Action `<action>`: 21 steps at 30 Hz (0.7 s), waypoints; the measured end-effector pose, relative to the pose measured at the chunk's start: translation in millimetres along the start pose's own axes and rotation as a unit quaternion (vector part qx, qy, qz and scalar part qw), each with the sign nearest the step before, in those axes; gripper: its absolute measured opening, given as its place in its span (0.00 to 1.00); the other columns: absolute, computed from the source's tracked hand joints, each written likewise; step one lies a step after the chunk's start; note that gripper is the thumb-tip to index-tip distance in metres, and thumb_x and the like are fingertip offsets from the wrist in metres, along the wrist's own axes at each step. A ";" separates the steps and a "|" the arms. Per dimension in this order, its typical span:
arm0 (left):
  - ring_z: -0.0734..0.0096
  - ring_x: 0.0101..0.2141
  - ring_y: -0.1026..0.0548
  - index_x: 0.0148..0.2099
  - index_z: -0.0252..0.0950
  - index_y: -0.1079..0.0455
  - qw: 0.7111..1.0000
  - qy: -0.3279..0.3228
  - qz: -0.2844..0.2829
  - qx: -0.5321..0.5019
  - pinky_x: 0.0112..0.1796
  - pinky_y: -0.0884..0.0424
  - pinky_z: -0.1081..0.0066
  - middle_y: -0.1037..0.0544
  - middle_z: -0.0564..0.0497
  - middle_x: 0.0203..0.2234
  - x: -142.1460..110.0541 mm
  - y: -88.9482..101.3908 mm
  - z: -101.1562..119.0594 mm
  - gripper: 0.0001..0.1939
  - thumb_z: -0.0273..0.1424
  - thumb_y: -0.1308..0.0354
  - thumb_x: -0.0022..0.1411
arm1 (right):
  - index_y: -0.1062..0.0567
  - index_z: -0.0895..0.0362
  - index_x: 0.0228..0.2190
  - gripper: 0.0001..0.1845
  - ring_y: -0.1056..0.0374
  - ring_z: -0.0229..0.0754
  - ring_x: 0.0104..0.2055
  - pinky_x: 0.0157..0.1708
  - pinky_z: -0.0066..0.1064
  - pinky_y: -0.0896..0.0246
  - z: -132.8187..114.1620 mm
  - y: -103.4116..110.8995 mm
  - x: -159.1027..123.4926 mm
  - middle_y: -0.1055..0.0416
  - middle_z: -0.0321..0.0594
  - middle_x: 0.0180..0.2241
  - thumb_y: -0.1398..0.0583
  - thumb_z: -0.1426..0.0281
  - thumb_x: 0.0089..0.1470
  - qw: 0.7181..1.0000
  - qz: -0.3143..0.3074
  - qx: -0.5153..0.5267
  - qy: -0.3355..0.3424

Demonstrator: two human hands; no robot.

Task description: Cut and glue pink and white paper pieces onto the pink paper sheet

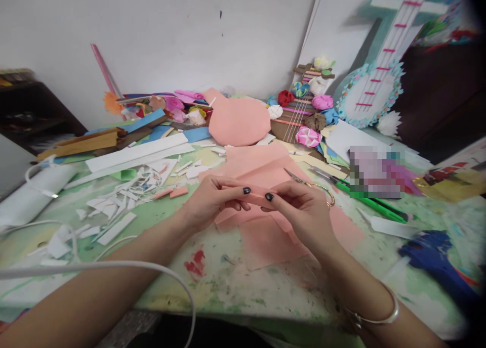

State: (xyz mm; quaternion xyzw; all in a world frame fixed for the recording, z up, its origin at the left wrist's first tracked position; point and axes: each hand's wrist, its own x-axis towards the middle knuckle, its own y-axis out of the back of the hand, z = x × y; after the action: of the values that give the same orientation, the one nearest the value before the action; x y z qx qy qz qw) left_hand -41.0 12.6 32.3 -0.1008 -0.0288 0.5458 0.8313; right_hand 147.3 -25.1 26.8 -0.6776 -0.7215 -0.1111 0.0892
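Note:
Between my two hands is a narrow folded strip of pink paper [257, 192], held level above the table. My left hand [212, 199] pinches its left end with thumb and fingers. At the other end, my right hand [304, 206] pinches it the same way. Beneath the hands lie larger pink paper sheets [271, 244], some creased. Small gold-handled scissors [304, 180] rest just beyond my right hand, beside a green craft knife [374, 204]. Farther back is a rounded pink paper shape [239, 120] with a short neck.
White paper scraps [125, 196] are heaped on the left. A blue glue gun [433, 252] lies at the right. A white cable [167, 271] crosses over my left forearm. Paper flowers [308, 136] and a banjo-like paper instrument [374, 92] stand at the back.

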 end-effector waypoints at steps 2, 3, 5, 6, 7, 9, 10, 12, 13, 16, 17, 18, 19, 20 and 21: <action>0.76 0.21 0.25 0.33 0.32 0.20 0.999 -0.023 0.002 0.030 0.22 0.32 0.79 0.21 0.48 0.21 -0.6 0.5 0.2 0.05 0.27 0.34 0.52 | 0.24 0.58 0.25 0.05 0.28 0.40 0.28 0.30 0.32 0.29 1.3 -0.6 -0.4 0.27 0.38 0.24 0.37 0.69 0.50 1.000 -0.002 -0.019 0.010; 0.76 0.21 0.25 0.34 0.31 0.20 0.998 -0.033 0.001 0.045 0.22 0.33 0.79 0.21 0.47 0.20 -1.0 1.2 0.3 0.06 0.27 0.35 0.52 | 0.24 0.58 0.26 0.05 0.28 0.40 0.28 0.30 0.32 0.29 1.9 -0.8 -0.5 0.27 0.38 0.24 0.37 0.69 0.50 1.000 -0.002 -0.024 0.013; 0.75 0.21 0.25 0.35 0.31 0.20 0.996 -0.046 -0.002 0.070 0.21 0.33 0.79 0.21 0.47 0.20 -2.1 2.9 0.8 0.07 0.28 0.35 0.53 | 0.25 0.58 0.27 0.04 0.28 0.40 0.29 0.30 0.32 0.29 3.0 -1.0 -0.5 0.27 0.38 0.25 0.37 0.70 0.50 1.000 -0.001 -0.020 0.012; 0.74 0.21 0.25 0.35 0.31 0.20 0.996 -0.045 -0.004 0.078 0.21 0.32 0.79 0.21 0.46 0.20 -2.6 3.7 1.3 0.07 0.28 0.35 0.53 | 0.25 0.58 0.27 0.04 0.28 0.40 0.29 0.31 0.33 0.28 3.4 -0.9 -0.4 0.27 0.38 0.26 0.36 0.70 0.49 1.000 -0.001 -0.012 0.008; 0.73 0.21 0.24 0.35 0.32 0.20 0.995 -0.040 -0.007 0.086 0.21 0.31 0.78 0.20 0.46 0.21 -3.1 4.4 1.9 0.07 0.29 0.35 0.53 | 0.25 0.58 0.28 0.04 0.27 0.41 0.30 0.31 0.33 0.28 3.6 -0.6 -0.2 0.27 0.38 0.26 0.36 0.70 0.49 1.000 -0.003 -0.002 0.003; 0.71 0.23 0.23 0.34 0.32 0.20 0.994 -0.025 -0.012 0.101 0.23 0.28 0.76 0.19 0.45 0.23 -3.7 5.1 3.2 0.08 0.30 0.34 0.52 | 0.25 0.58 0.29 0.05 0.26 0.41 0.31 0.32 0.34 0.27 4.1 0.1 0.5 0.25 0.39 0.28 0.36 0.70 0.48 1.000 -0.003 0.009 -0.004; 0.70 0.24 0.23 0.34 0.32 0.20 0.994 -0.019 -0.012 0.110 0.25 0.27 0.75 0.19 0.45 0.24 -3.8 5.0 3.7 0.08 0.31 0.34 0.51 | 0.25 0.58 0.29 0.05 0.26 0.41 0.31 0.32 0.34 0.27 4.4 0.5 0.8 0.25 0.39 0.28 0.35 0.70 0.48 1.000 -0.001 0.010 -0.006; 0.70 0.26 0.22 0.34 0.33 0.19 0.992 -0.020 -0.001 0.128 0.29 0.25 0.74 0.18 0.46 0.26 -3.5 4.4 3.6 0.08 0.31 0.33 0.51 | 0.25 0.58 0.28 0.05 0.26 0.41 0.30 0.32 0.34 0.27 5.2 0.9 1.3 0.25 0.39 0.28 0.35 0.70 0.47 1.000 -0.001 0.010 -0.011; 0.70 0.26 0.22 0.34 0.33 0.19 0.990 -0.025 0.006 0.135 0.30 0.25 0.74 0.18 0.46 0.26 -3.1 3.9 3.1 0.08 0.31 0.33 0.51 | 0.25 0.58 0.28 0.05 0.26 0.41 0.30 0.32 0.34 0.27 5.6 1.0 1.5 0.25 0.39 0.28 0.34 0.70 0.46 1.000 -0.002 0.010 -0.015; 0.70 0.28 0.22 0.34 0.34 0.19 0.990 -0.030 0.015 0.138 0.32 0.24 0.74 0.18 0.47 0.27 -2.1 3.3 0.9 0.08 0.32 0.34 0.51 | 0.24 0.58 0.30 0.08 0.26 0.41 0.31 0.33 0.35 0.26 5.6 1.0 2.2 0.25 0.39 0.28 0.33 0.70 0.45 0.999 0.001 0.025 -0.032; 0.70 0.28 0.21 0.34 0.34 0.19 0.991 -0.029 0.012 0.133 0.33 0.24 0.74 0.17 0.47 0.28 -1.9 3.4 0.2 0.08 0.32 0.34 0.51 | 0.24 0.58 0.32 0.10 0.26 0.42 0.32 0.33 0.35 0.25 5.0 1.0 2.6 0.24 0.39 0.29 0.33 0.70 0.44 0.998 0.004 0.033 -0.045; 0.69 0.29 0.21 0.34 0.35 0.19 0.992 -0.027 0.008 0.126 0.33 0.24 0.73 0.17 0.47 0.28 -1.8 3.6 -0.2 0.08 0.32 0.34 0.51 | 0.23 0.58 0.33 0.12 0.26 0.43 0.33 0.33 0.36 0.25 4.0 1.2 3.2 0.24 0.40 0.30 0.32 0.70 0.43 0.997 0.007 0.045 -0.062; 0.69 0.29 0.20 0.34 0.35 0.19 0.992 -0.025 0.001 0.121 0.34 0.23 0.73 0.17 0.46 0.29 -1.9 3.9 -0.5 0.08 0.32 0.34 0.52 | 0.23 0.58 0.34 0.14 0.26 0.43 0.34 0.33 0.36 0.25 2.7 1.6 3.9 0.23 0.40 0.30 0.31 0.69 0.42 0.995 0.005 0.057 -0.082; 0.69 0.29 0.20 0.35 0.35 0.20 0.993 -0.023 -0.006 0.119 0.33 0.23 0.73 0.17 0.46 0.29 -1.9 4.3 -0.6 0.08 0.33 0.34 0.52 | 0.22 0.58 0.33 0.13 0.26 0.43 0.33 0.33 0.36 0.25 1.4 2.1 4.6 0.23 0.40 0.30 0.31 0.68 0.41 0.992 -0.002 0.069 -0.103; 0.69 0.29 0.20 0.35 0.35 0.20 0.993 -0.021 -0.012 0.119 0.33 0.23 0.73 0.17 0.46 0.30 -2.0 4.5 -0.7 0.08 0.33 0.34 0.52 | 0.21 0.59 0.31 0.12 0.26 0.42 0.32 0.33 0.35 0.26 0.2 2.7 5.4 0.23 0.40 0.29 0.31 0.67 0.41 0.989 -0.012 0.082 -0.121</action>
State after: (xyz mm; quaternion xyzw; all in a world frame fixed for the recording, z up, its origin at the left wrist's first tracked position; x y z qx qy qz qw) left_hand -45.8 12.4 30.8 0.0105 0.0172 0.5370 0.8433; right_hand 149.7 -19.8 28.3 -0.6676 -0.7419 0.0300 0.0546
